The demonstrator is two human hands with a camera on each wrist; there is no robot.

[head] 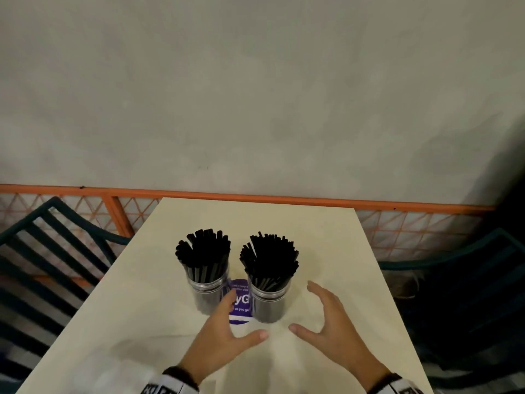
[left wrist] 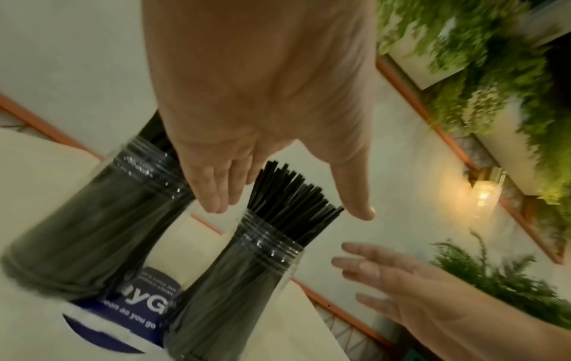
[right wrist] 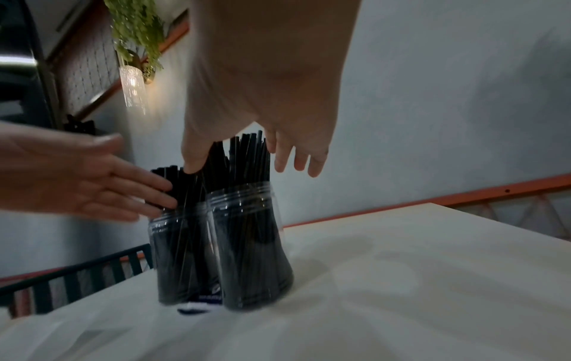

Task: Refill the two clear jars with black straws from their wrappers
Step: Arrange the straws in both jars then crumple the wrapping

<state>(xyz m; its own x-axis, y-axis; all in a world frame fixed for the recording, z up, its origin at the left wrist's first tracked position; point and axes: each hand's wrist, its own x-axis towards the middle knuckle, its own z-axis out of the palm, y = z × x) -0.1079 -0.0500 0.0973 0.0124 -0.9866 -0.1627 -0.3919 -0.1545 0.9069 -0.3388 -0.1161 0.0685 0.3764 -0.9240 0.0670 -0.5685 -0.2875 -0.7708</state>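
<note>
Two clear jars stand side by side on the cream table, each packed with black straws that fan out above the rim. The left jar and the right jar stand upright. My left hand hovers open in front of them, its fingers reaching between the jars. To the right of the right jar, a short gap away, my right hand is open with spread fingers and holds nothing. No wrappers show.
A round purple sticker lies on the table between the jars. Dark slatted chairs stand at the left and right. An orange lattice rail runs along the grey wall behind the table's far edge.
</note>
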